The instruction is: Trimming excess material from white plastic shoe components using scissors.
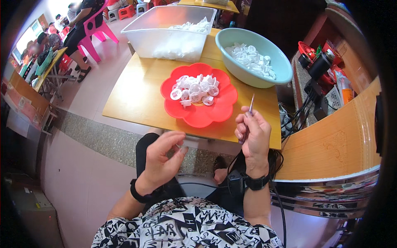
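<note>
My right hand (255, 131) is closed round a slim tool (251, 106) with a pointed metal tip and a dark handle. The tip points up and away from me, beyond the table's front edge nearest me. Closer to my lap, my left hand (163, 157) has its fingers curled toward the thumb. Something small and pale may lie between them, too hidden to name. In front of both hands sits a red flower-shaped plate (223, 97), heaped with small white plastic parts (196, 89), round and cap-like.
Behind the plate on the wooden table (132, 95) stand a clear plastic bin (144, 37) and a pale blue basin (264, 80), both holding white parts. A wooden cabinet (331, 144) rises at the right. Black cables hang beside my right wrist. People sit at the far left.
</note>
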A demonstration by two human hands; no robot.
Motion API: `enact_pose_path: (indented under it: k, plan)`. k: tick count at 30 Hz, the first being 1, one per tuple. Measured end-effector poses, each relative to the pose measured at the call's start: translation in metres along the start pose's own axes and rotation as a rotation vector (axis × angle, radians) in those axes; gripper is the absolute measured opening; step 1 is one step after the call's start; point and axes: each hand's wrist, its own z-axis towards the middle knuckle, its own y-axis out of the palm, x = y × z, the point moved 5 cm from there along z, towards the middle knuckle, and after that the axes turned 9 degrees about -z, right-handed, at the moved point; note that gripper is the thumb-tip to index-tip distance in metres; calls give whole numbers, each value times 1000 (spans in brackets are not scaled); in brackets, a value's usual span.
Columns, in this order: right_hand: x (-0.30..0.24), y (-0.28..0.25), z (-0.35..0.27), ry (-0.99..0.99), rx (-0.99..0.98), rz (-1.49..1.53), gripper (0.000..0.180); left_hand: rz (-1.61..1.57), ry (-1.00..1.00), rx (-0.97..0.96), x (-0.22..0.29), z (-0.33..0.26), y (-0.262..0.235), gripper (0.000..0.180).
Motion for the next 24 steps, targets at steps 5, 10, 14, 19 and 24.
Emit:
enact_pose_path:
  k: [5, 10, 14, 19, 24]
  plan:
    - [28, -22, 5, -63, 127, -100, 17, 420, 292, 57, 22, 44, -4, 26]
    - [36, -22, 10, -108, 81, -326, 18, 704, 336, 21, 14, 87, 4, 24]
    - [39, -24, 14, -239, 110, -602, 17, 957, 259, -90, -3, 104, 14, 14]
    - [31, -20, 7, -330, 141, -672, 17, 1005, 255, -123, -20, 105, 17, 12]
    - [32, -19, 4, -351, 137, -686, 17, 932, 201, -129, -27, 105, 13, 13]
